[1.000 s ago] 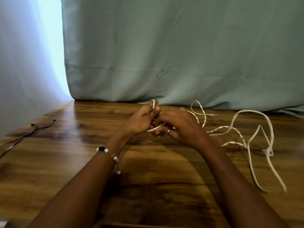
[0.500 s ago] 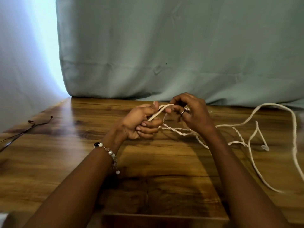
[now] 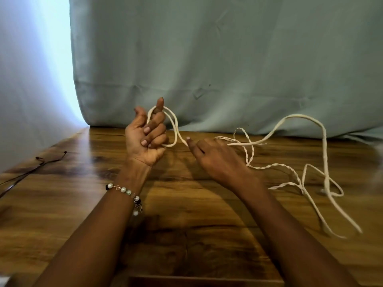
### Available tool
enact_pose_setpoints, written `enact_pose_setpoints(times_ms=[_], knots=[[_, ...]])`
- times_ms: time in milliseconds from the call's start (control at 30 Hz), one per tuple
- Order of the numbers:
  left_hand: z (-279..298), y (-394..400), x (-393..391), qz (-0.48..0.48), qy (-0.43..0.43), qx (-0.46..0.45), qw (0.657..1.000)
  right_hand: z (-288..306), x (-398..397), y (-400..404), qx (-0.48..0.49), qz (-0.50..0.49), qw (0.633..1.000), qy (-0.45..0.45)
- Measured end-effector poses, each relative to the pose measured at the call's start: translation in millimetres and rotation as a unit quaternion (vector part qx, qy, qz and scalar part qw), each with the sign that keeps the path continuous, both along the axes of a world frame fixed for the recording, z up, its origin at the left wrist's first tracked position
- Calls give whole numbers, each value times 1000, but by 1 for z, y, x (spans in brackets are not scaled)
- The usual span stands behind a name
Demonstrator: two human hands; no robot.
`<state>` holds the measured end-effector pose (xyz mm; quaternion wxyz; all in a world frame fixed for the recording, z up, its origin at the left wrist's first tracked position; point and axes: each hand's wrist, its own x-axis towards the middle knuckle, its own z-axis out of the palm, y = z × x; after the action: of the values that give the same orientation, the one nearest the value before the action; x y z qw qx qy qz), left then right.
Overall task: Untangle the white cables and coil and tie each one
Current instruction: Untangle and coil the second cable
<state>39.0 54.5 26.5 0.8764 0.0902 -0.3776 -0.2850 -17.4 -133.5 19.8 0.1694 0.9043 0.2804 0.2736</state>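
A pale green curtain [image 3: 228, 59] hangs behind a wooden table [image 3: 186, 224], with bright light washing out the far left, where nothing can be made out. Left of the raised hand, a thin dark cord [image 3: 31, 170] lies on the table and runs off the frame edge. The left hand [image 3: 145, 137] is held up, palm toward the camera, a beaded bracelet [image 3: 124, 191] on its wrist; its index finger points up with a loop of the white cables [image 3: 300, 119] hung round it, and the other fingers curl over the strand into the palm. Right of that hand, the right hand [image 3: 217, 158] shows its back, fingers extended toward the cable; whether they pinch it is hidden by the hand itself. Farther right the cables arc above the table, then lie in twisted, crossing strands. How many there are cannot be told, and their near ends blur.
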Motion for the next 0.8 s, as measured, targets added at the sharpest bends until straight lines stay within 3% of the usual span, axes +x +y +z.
enact_pose_setpoints(times_ms=[67, 133, 233, 300, 367, 533, 667, 733, 800], knots=[[1, -2, 0, 56, 19, -10, 998, -8, 4, 7, 24, 60, 997, -29], [3, -8, -1, 190, 42, 26, 980, -12, 4, 12, 43, 96, 994, -11], [6, -22, -8, 365, 59, 106, 923, -9, -5, 18, 43, 123, 991, -24], [5, -33, -11, 440, 63, 168, 880, -11, -6, 18, 29, 157, 985, -58], [0, -40, -10, 486, 33, 251, 836, -12, -3, 14, 58, 177, 982, -21], [-12, -48, -18, 483, -58, 448, 750, -1, -2, -4, 126, 212, 969, 14], [-15, -49, -24, 401, -194, 598, 666, 10, -4, -21, 156, 198, 967, 41], [-13, -46, -22, 370, -224, 603, 670, 13, -1, -31, 160, 194, 967, 31], [-11, -40, -21, 342, -222, 583, 702, 17, 4, -44, 163, 169, 972, -13]])
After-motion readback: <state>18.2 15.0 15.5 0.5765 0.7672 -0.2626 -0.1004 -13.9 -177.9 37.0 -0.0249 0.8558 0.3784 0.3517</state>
